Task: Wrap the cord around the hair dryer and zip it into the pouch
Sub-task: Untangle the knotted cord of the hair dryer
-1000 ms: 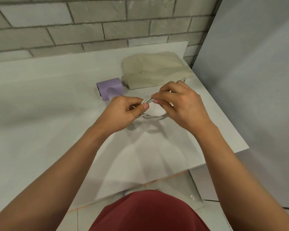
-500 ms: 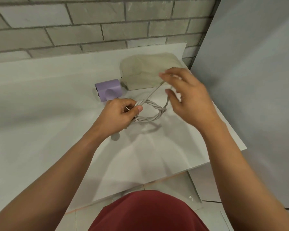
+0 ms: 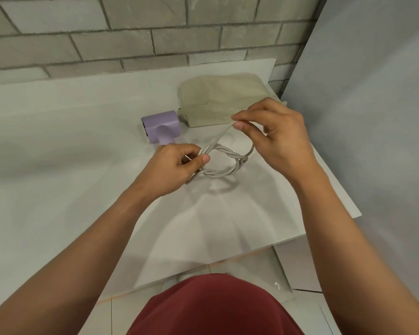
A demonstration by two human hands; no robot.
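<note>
- Left hand [image 3: 177, 165] has its thumb and curled fingers closed on the left side of a coiled grey cord [image 3: 224, 174], thumb on top of the strands.
- Right hand [image 3: 276, 136] pinches a single strand of the same cord between thumb and forefinger. The other fingers are loosely bent behind the pinch.
- That strand runs straight from the left hand's grip up and rightward to the right hand's pinch. A second length drops from the right hand to the right side of the coil.
- The coil is a small ring of several twisted turns, held between the two hands, and it casts a shadow on the white tabletop [image 3: 70, 141] beneath it.
- A lilac hair dryer [image 3: 161, 125] lies on the tabletop just beyond the left hand, with its handle pointing toward the person and partly hidden by the knuckles.
- A beige fabric pouch [image 3: 218, 100] lies flat near the far right corner of the tabletop, its left end just beside the hair dryer. The right hand overlaps its near edge, and I cannot tell whether its zip is open.
- Behind the tabletop is a grey brick wall [image 3: 131, 32], and a plain grey panel [image 3: 373, 117] stands to the right.
- At the bottom of the view is the person's dark red garment [image 3: 211, 308].
</note>
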